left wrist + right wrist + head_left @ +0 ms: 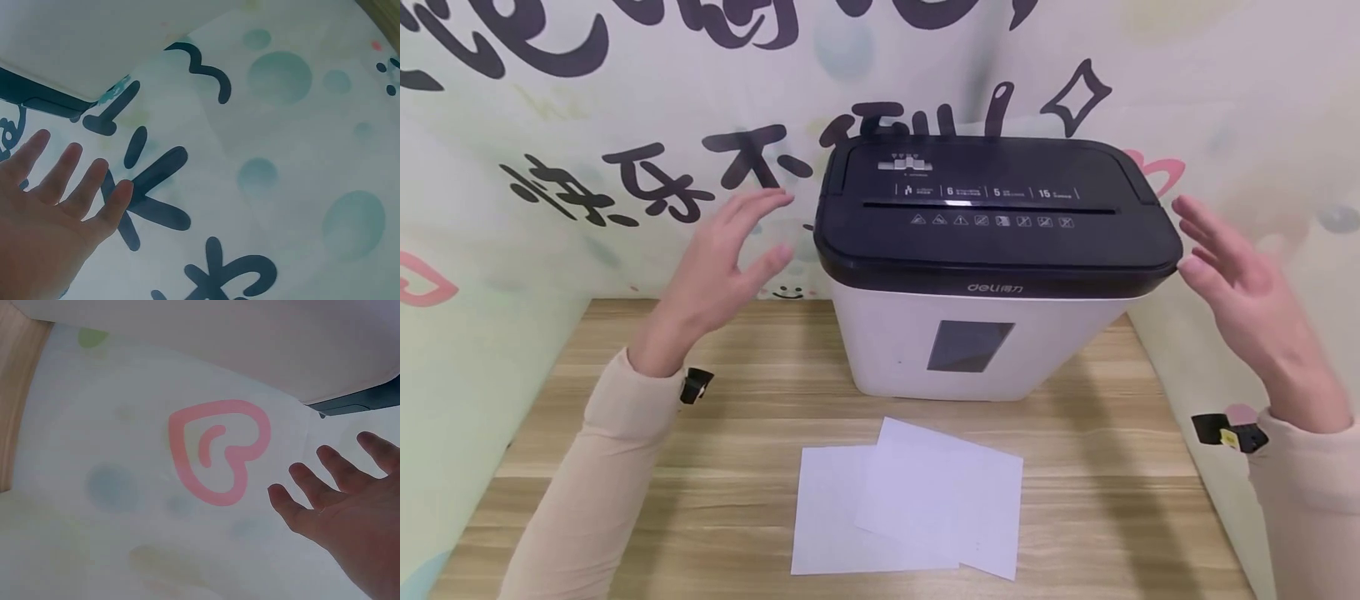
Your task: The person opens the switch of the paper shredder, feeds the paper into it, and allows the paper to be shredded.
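A paper shredder (1000, 242) with a black top and a white bin stands at the back of the table. Its feed slot (992, 208) runs across the lid, and a dark window (972, 347) shows in the bin's front. My left hand (715, 267) hovers left of the shredder, apart from it, fingers spread in the left wrist view. On the other side, my right hand (1247, 292) is held close to the lid's right end; whether it touches cannot be told. Both hands hold nothing. Two overlapping white paper sheets (940, 500) lie flat in front of the shredder.
The wood-grain table (737, 467) meets a patterned back wall (662, 108) with large black lettering. Another wall (1285, 125) closes in on the right, near my right hand. The shredder stands close to the back wall.
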A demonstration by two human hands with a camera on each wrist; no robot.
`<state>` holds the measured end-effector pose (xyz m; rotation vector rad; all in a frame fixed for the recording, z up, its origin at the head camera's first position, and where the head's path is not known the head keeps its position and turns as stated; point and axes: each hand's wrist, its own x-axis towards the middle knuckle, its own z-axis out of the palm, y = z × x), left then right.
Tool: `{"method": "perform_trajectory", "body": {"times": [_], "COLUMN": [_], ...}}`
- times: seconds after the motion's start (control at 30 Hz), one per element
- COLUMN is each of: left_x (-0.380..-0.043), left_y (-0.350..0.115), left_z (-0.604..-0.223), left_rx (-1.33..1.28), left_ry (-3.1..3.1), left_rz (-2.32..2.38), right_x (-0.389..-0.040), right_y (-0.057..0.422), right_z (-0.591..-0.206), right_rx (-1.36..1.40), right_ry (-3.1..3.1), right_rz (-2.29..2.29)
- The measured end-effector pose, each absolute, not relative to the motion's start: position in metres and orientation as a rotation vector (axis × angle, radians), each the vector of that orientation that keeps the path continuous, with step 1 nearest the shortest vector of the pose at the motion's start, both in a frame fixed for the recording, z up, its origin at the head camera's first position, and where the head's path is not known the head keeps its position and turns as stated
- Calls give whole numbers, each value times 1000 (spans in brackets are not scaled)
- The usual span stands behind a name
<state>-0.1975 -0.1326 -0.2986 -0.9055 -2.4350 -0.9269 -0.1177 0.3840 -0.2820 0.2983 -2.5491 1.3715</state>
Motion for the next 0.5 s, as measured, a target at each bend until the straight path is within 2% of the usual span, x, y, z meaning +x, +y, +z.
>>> {"method": "perform_trajectory", "body": {"times": [0.5], "left_x": [-185], "left_y": [-153], "left_z": [-342], "left_rx": [-868], "left_ry": [-2432], "left_rz": [-974], "right_x": [-95], "right_y": [387], "right_z": [-325], "right_rx": [343], "right_ry": [-2536], "right_rz": [1391]}}
